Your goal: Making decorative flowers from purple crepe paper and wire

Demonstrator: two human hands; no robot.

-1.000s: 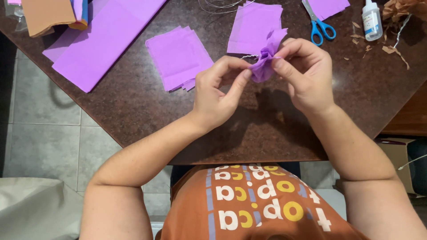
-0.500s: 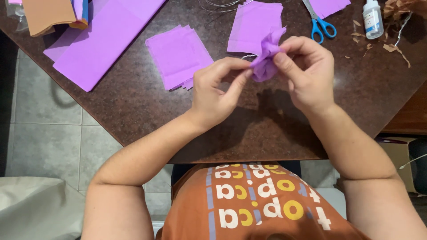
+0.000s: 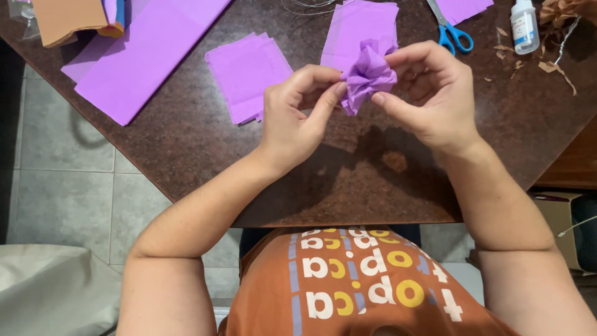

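A crumpled purple tissue paper flower (image 3: 368, 76) is held above the dark brown table (image 3: 186, 143) between both my hands. My left hand (image 3: 295, 118) pinches its left side with thumb and fingers. My right hand (image 3: 429, 93) grips its right side, thumb under the paper and fingers curled over the top. A stack of purple tissue squares (image 3: 249, 70) lies just left of my left hand. Another purple square pile (image 3: 364, 22) lies behind the flower.
Blue-handled scissors (image 3: 449, 28) and a small white glue bottle (image 3: 524, 26) lie at the back right, with brown paper scraps (image 3: 553, 12). A long folded purple sheet (image 3: 140, 53) and tan paper (image 3: 62, 18) sit at the back left. Thin wire (image 3: 305, 7) lies near the far edge.
Both hands have lifted the flower slightly away from me and turned it. The crumpled paper now looks fuller and rounder between the fingers.
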